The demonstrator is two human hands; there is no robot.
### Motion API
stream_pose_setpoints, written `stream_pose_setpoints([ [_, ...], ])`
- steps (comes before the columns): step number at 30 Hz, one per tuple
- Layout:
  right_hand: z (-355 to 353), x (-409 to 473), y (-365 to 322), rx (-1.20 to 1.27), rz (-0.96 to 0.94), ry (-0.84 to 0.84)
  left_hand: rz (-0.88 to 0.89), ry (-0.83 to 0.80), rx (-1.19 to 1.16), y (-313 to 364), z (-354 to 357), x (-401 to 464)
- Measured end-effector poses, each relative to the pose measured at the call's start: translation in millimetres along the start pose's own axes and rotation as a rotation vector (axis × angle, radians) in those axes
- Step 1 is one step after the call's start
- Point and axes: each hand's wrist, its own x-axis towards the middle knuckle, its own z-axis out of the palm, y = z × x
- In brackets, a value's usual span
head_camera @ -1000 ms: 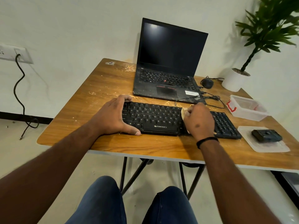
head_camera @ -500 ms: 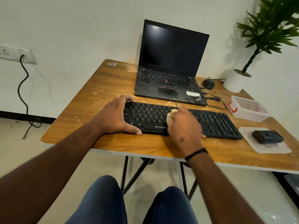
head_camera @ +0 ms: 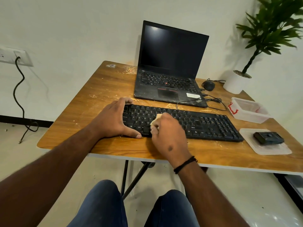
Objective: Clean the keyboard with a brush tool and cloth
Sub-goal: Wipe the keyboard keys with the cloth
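Note:
A black keyboard [head_camera: 209, 125] lies across the wooden table [head_camera: 91, 102], in front of me. My left hand [head_camera: 113, 120] grips its left end, fingers over the far corner and thumb along the near edge. My right hand [head_camera: 168, 133] holds a small pale cloth [head_camera: 157, 117] bunched in its fingers and presses it on the keys left of the keyboard's middle. Most of the cloth is hidden under the hand. A black brush tool [head_camera: 268, 137] lies on a clear lid [head_camera: 275, 149] at the right.
An open black laptop [head_camera: 170, 76] stands behind the keyboard, with a mouse [head_camera: 208, 85] and cables [head_camera: 213, 100] to its right. A clear plastic box [head_camera: 249, 110] and a white potted plant [head_camera: 236, 81] are at the far right. Pale dust is scattered on the table.
My right hand has slid the cloth leftward along the keyboard, from right of the middle towards the left half. The left hand has kept its hold on the left end.

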Motion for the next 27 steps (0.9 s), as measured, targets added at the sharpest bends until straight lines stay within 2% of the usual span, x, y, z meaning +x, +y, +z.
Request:
stream_pose_setpoints([
  [3, -5, -4, 13, -0.033, -0.032, -0.032, -0.004, 0.003, -0.014, 0, 0, -1],
  [9, -19, 29, 81, -0.11, 0.309, 0.112, -0.011, 0.001, -0.022, 0, -1, -1],
  [12, -12, 50, 82, -0.052, 0.399, 0.153, -0.012, -0.004, -0.017, 1, -1, -1],
  [16, 7, 67, 39, 0.035, 0.319, 0.128, -0.018, -0.006, -0.01, 0, -1, -1],
  [21, 12, 53, 1, 0.015, -0.02, 0.057, -0.013, -0.003, -0.002, 0, 0, 0],
  [23, 9, 55, 17, -0.03, -0.009, 0.036, -0.009, -0.006, -0.008, 0, -1, 0],
  [27, -4, 67, 71, -0.153, 0.213, 0.091, -0.008, -0.006, -0.015, 1, -2, -1],
])
